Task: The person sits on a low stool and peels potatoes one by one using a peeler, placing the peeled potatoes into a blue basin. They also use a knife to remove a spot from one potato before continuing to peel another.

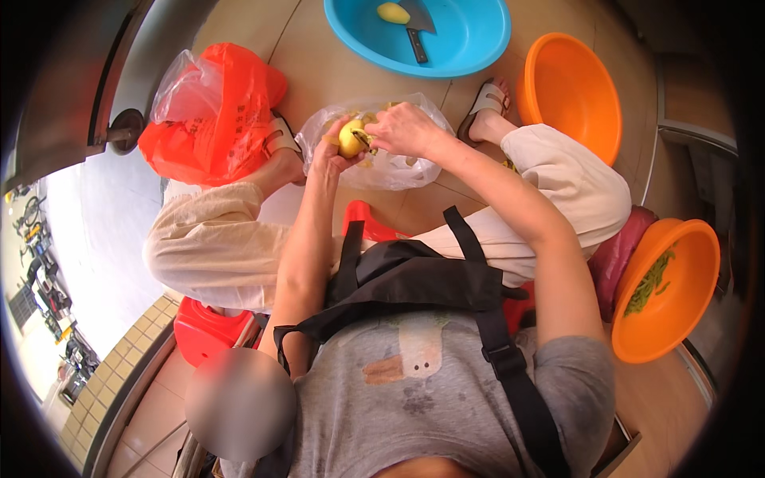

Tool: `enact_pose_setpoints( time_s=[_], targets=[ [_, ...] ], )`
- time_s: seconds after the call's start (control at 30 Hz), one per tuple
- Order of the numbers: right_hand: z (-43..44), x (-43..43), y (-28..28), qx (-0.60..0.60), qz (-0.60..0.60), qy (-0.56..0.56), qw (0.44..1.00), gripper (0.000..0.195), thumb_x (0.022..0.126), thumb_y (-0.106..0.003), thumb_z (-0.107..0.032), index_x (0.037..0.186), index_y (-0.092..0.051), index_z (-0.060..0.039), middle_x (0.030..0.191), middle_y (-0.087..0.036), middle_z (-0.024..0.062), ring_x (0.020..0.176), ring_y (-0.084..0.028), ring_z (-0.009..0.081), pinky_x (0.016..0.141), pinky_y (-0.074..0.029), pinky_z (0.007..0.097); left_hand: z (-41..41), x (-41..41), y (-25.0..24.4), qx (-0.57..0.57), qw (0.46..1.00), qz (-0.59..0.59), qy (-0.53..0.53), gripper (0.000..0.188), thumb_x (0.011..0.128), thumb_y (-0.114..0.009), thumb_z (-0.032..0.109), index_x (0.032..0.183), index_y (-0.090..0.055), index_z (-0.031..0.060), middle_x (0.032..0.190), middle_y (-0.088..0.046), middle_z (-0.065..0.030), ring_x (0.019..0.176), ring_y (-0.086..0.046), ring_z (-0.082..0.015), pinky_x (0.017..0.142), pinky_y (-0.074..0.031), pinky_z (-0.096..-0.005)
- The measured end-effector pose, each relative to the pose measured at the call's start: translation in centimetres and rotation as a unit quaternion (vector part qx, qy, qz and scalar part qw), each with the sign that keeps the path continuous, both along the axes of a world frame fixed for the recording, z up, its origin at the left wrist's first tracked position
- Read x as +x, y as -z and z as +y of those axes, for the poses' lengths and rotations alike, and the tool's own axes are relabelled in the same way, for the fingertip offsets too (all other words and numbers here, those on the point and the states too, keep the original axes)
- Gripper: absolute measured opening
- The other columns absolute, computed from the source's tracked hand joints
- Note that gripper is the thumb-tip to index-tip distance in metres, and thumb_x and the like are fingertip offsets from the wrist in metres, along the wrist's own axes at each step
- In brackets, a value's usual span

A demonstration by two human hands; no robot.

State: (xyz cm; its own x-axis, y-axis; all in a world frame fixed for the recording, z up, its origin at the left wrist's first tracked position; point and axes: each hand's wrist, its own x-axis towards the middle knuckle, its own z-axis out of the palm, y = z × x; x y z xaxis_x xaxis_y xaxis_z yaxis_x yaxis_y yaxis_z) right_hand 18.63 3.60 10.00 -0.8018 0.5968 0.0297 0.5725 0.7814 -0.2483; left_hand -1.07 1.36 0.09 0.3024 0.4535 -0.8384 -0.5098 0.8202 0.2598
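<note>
A yellow potato (351, 138), partly peeled, rests in the fingers of my left hand (338, 146). My right hand (401, 130) grips a small peeler (362, 138) against the potato's right side; its handle is mostly hidden by my fingers. Beneath both hands lies a clear plastic bag (412, 173) with peelings in it. Beyond them, a blue plastic basin (358, 51) holds a peeled potato (393, 12) and a cleaver (416, 36) with a black handle.
A red plastic bag (209, 143) stands beside my left foot. An orange basin (568, 89) is beyond my right foot; another orange basin (687, 287) at the right holds green pods (648, 287). Red plastic stools (206, 328) are near my legs. A person's blurred head shows at lower left.
</note>
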Motion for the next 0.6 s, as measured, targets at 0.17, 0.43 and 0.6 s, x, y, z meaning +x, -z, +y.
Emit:
enact_pose_setpoints(
  time_s=[0.17,0.43,0.6],
  targets=[
    [-0.5,-0.4,0.2,-0.009,0.034,-0.021,0.999,0.024,0.08,-0.068,-0.036,0.081,-0.06,-0.0126,0.069,-0.06,0.0088,0.067,-0.064,0.0275,0.058,-0.051,0.0383,-0.1,-0.1,-0.5,0.023,0.999,0.037,-0.03,0.038,0.08,-0.07,0.044,0.098,-0.062,0.0111,0.083,-0.065,-0.0064,0.069,-0.063,-0.023,0.055,-0.05,-0.0354],
    [2.9,3.7,6.5,-0.07,-0.035,0.094,0.993,0.026,0.081,-0.064,-0.041,0.08,-0.064,-0.0157,0.07,-0.064,0.0073,0.071,-0.066,0.0257,0.063,-0.053,0.039,0.2,0.0,0.1,0.05,0.996,0.067,0.007,0.04,0.08,-0.069,0.044,0.1,-0.062,0.0102,0.083,-0.065,-0.0089,0.066,-0.062,-0.0287,0.055,-0.05,-0.037],
    [-0.8,-0.5,3.6,-0.04,0.019,0.001,0.999,0.027,0.081,-0.063,-0.043,0.08,-0.064,-0.0156,0.07,-0.064,0.007,0.07,-0.066,0.0264,0.062,-0.053,0.0388,-0.7,-1.1,2.9,0.054,0.991,0.119,0.014,0.04,0.082,-0.068,0.045,0.101,-0.061,0.0109,0.083,-0.066,-0.0084,0.064,-0.063,-0.0255,0.052,-0.05,-0.0361]
  ],
)
